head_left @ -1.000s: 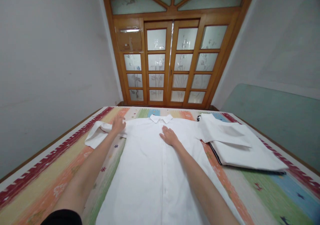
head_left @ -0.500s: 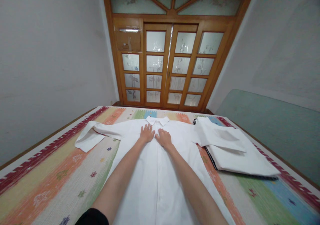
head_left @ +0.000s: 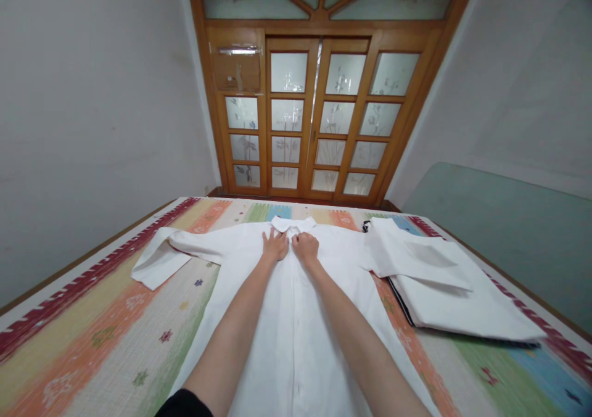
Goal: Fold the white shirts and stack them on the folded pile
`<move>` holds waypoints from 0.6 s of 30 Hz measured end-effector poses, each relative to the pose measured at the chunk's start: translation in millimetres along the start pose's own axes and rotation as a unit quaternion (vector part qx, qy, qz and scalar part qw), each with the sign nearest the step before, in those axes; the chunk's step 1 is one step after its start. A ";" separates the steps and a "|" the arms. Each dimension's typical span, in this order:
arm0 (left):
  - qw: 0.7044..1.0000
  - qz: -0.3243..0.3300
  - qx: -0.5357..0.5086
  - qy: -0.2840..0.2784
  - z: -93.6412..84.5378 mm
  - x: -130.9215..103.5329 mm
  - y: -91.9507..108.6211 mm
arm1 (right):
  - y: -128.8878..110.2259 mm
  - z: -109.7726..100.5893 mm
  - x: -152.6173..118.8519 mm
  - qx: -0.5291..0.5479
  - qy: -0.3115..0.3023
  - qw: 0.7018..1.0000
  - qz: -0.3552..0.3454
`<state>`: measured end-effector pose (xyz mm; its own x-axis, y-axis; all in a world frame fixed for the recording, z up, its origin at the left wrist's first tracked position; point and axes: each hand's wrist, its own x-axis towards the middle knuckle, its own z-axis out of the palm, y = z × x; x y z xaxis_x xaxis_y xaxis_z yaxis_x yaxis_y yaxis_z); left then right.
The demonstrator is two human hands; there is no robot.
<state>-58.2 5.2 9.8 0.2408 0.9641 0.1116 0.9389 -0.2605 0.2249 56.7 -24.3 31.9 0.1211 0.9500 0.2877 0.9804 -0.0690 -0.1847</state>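
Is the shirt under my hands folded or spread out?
Spread out. The shirt lies front up, its collar at the far end and its sleeves reaching out to both sides.

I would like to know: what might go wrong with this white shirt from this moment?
1. The left hand and right hand are close together on the white shirt, just below the collar; a pull there might wrinkle the front.
2. The sleeve on the person's right lies over folded white cloth; moving the shirt could disturb that cloth.
3. The sleeve on the person's left is bent and might crease if pressed.
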 end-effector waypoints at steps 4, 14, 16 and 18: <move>1.000 0.008 -0.015 0.000 -1.4 1.2 -0.4 | -2.0 5.2 7.8 0.006 0.006 1.000 -0.017; 0.996 -0.051 -0.046 0.051 1.6 13.1 18.9 | 5.2 15.4 29.1 0.014 -0.032 0.999 -0.004; 0.994 -0.062 -0.053 0.073 1.6 15.7 24.1 | 5.4 16.7 30.6 0.014 -0.035 0.999 -0.006; 0.992 -0.066 -0.062 0.092 1.3 18.0 27.7 | 5.8 17.9 31.4 0.015 -0.035 0.999 -0.009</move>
<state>-27.6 15.4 16.8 0.0589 0.9676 0.2454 0.9189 -0.1486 0.3654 63.4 10.6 23.0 0.0903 0.9701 0.2253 0.9770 -0.0425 -0.2088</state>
